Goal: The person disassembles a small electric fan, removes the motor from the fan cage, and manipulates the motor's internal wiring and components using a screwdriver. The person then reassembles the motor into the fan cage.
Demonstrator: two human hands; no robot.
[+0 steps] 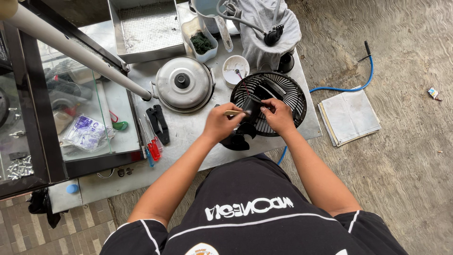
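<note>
A small black fan with a round wire grille (288, 97) lies on the metal table (188, 132). My left hand (221, 123) grips a thin wooden-handled brush (236, 113), its tip pointing at the black motor part in front of the grille. My right hand (278, 115) holds that black fan part (255, 105) steady over the grille. A black fan blade (237, 139) sits just below both hands at the table edge.
A domed metal pot lid (184, 84), a white cup (235, 70), black pliers (158, 123), red-handled screwdrivers (152, 146), a metal mesh tray (146, 28) and a grey cloth (266, 28) share the table. A glass cabinet (71, 108) stands left; papers (350, 115) and a blue hose (358, 80) lie on the floor.
</note>
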